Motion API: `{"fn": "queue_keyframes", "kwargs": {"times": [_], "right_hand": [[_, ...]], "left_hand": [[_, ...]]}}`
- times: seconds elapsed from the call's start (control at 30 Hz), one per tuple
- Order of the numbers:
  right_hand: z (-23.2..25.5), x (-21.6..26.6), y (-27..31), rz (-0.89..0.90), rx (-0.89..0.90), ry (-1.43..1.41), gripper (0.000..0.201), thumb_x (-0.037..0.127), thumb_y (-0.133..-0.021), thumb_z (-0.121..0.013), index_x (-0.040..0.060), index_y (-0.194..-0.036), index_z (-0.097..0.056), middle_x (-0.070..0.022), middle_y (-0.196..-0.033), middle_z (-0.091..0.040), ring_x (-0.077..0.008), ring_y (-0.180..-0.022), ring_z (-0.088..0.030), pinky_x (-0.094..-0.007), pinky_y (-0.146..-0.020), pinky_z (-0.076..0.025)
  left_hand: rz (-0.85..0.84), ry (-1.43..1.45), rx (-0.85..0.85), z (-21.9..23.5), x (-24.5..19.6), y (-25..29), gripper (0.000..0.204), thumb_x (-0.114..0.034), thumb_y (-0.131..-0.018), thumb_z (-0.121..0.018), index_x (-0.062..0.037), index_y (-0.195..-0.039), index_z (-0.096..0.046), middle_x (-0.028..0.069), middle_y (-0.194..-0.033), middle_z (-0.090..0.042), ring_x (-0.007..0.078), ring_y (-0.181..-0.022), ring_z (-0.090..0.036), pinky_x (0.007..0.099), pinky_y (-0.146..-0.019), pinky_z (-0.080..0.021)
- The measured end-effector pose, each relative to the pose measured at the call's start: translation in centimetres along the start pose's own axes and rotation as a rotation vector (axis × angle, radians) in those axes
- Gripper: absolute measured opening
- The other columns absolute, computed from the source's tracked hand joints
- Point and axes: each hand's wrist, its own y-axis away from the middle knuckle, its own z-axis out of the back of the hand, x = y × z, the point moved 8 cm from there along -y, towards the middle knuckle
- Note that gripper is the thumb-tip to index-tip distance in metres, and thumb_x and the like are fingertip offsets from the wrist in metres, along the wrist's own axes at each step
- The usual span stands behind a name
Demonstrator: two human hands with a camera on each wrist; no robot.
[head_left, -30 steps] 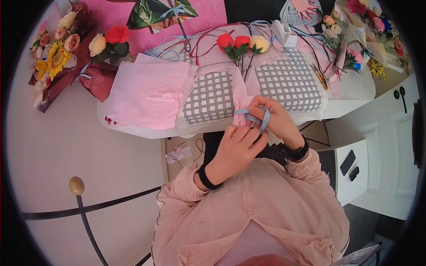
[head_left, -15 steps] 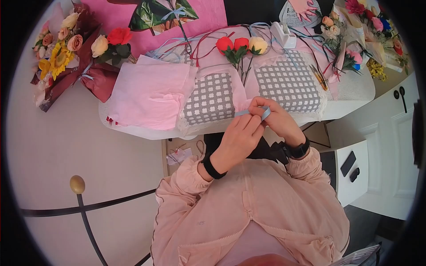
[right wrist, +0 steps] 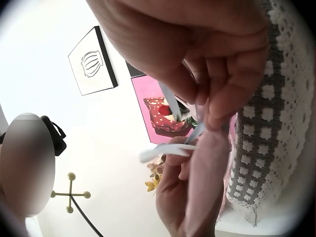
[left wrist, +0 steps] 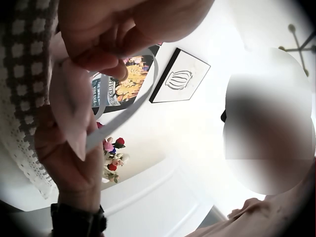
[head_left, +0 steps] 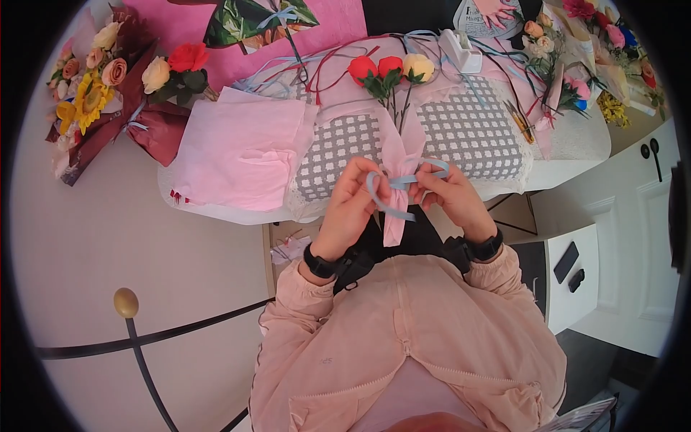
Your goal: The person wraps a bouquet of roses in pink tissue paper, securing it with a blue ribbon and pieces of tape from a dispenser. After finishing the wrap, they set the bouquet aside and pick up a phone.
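Observation:
A small bouquet stands in front of the person: red roses (head_left: 363, 68) and a cream rose (head_left: 419, 68), their stems wrapped in pink paper (head_left: 397, 144). A light blue ribbon (head_left: 402, 182) crosses the narrow waist of the wrap, its loose parts curling to both sides. On the left of the wrap, my left hand (head_left: 350, 209) pinches the ribbon between thumb and fingers. My right hand (head_left: 455, 200) pinches the ribbon on the other side, where it arches over the fingers. Below the ribbon, the gathered paper tail hangs down past the table's edge.
A grey and white checked cushion (head_left: 471, 144) lies behind the hands. Pink paper sheets (head_left: 241, 151) are stacked to the left. Scissors (head_left: 520, 122), loose ribbons (head_left: 345, 61) and a white box (head_left: 461, 52) lie farther back. Wrapped bouquets stand at both sides.
My hands were close together over the ribbon; now they are apart, the left one having moved left. The ribbon across the wrap and the paper tail have come into sight.

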Motion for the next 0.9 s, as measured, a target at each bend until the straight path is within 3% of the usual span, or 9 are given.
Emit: {"fn": "queue_keyframes", "kwargs": {"times": [0.07,0.1,0.2,0.27,0.3,0.5,0.67,0.77,0.9], "right_hand": [[0.6,-1.0,0.0,0.06,-0.028,-0.143,0.018,0.023,-0.099,-0.053,0.0066,-0.092,-0.057,-0.0047,-0.087,-0.066,-0.0095,-0.075,-0.063,-0.0219,-0.057,-0.05],[0.7,-1.4,0.0,0.07,-0.032,-0.164,0.018,0.023,-0.099,-0.053,0.0066,-0.091,-0.057,-0.0057,-0.091,-0.066,-0.0102,-0.079,-0.063,-0.0226,-0.058,-0.051],[0.6,-1.9,0.3,0.128,-0.037,-0.233,0.021,0.024,-0.099,-0.053,0.0063,-0.088,-0.056,-0.0097,-0.104,-0.064,-0.0132,-0.091,-0.063,-0.025,-0.062,-0.054],[0.0,-1.7,0.6,0.2,-0.031,-0.288,0.023,0.025,-0.099,-0.053,0.0057,-0.086,-0.057,-0.0136,-0.115,-0.061,-0.0166,-0.103,-0.061,-0.0269,-0.066,-0.057],[0.0,-1.9,0.7,0.183,-0.017,-0.328,0.024,0.024,-0.099,-0.052,0.0058,-0.086,-0.056,-0.015,-0.119,-0.059,-0.0188,-0.107,-0.06,-0.0285,-0.067,-0.058],[-1.0,-3.4,1.5,-0.011,0.083,-0.647,0.024,0.025,-0.101,-0.046,0.006,-0.089,-0.055,-0.0207,-0.134,-0.05,-0.0322,-0.127,-0.049,-0.036,-0.073,-0.062],[-1.7,-5.4,1.7,-0.065,0.273,-1.006,0.025,0.025,-0.102,-0.042,0.0068,-0.1,-0.058,-0.025,-0.138,-0.046,-0.0396,-0.128,-0.046,-0.0429,-0.088,-0.057],[-1.5,-4.8,2.0,-0.094,0.107,-0.989,0.024,0.025,-0.102,-0.042,0.0084,-0.104,-0.059,-0.027,-0.137,-0.045,-0.0406,-0.128,-0.046,-0.0467,-0.095,-0.052],[-1.3,-4.4,2.0,-0.068,0.135,-0.916,0.022,0.024,-0.102,-0.042,0.0087,-0.096,-0.056,-0.0261,-0.138,-0.046,-0.0402,-0.128,-0.046,-0.046,-0.096,-0.051]], "left_hand": [[0.029,0.041,-0.091,0.5,-0.1,-0.1,0.01,-0.015,-0.101,-0.048,-0.0064,-0.105,-0.05,0.0013,-0.083,-0.052,0.0089,-0.074,-0.048,0.0224,-0.067,-0.04],[0.043,0.061,-0.138,0.8,-0.1,-0.1,0.01,-0.016,-0.1,-0.048,-0.0064,-0.105,-0.051,0.0004,-0.081,-0.049,0.0088,-0.072,-0.046,0.0229,-0.066,-0.039],[0.021,0.082,-0.072,1.9,0.6,-0.2,0.011,-0.018,-0.1,-0.048,-0.0073,-0.101,-0.05,-0.0011,-0.075,-0.042,0.0094,-0.067,-0.04,0.0237,-0.064,-0.035],[0.003,0.117,-0.166,2.6,0.9,-0.2,0.012,-0.019,-0.101,-0.047,-0.008,-0.096,-0.048,-0.002,-0.072,-0.037,0.0102,-0.067,-0.036,0.0242,-0.063,-0.033],[-0.007,0.133,-0.213,2.9,0.9,-0.2,0.014,-0.02,-0.101,-0.047,-0.0083,-0.094,-0.047,-0.0024,-0.07,-0.035,0.0105,-0.066,-0.035,0.0245,-0.062,-0.032],[-0.04,0.277,-0.102,3.0,1.1,-0.2,0.022,-0.025,-0.102,-0.045,-0.0094,-0.086,-0.042,-0.0028,-0.068,-0.031,0.0113,-0.066,-0.031,0.0266,-0.063,-0.032],[0.004,0.373,-0.138,3.2,2.1,0.2,0.021,-0.024,-0.102,-0.045,-0.0084,-0.087,-0.042,-0.0026,-0.069,-0.031,0.0121,-0.067,-0.032,0.0262,-0.062,-0.031],[-0.04,0.222,-0.154,3.7,1.5,0.8,0.019,-0.022,-0.101,-0.046,-0.0077,-0.088,-0.044,-0.0026,-0.069,-0.033,0.0119,-0.067,-0.034,0.0257,-0.062,-0.032],[-0.091,0.002,-0.124,5.3,3.2,2.3,0.006,-0.011,-0.099,-0.049,-0.0059,-0.1,-0.051,-0.0003,-0.08,-0.048,0.0111,-0.076,-0.049,0.0244,-0.068,-0.041]]}}
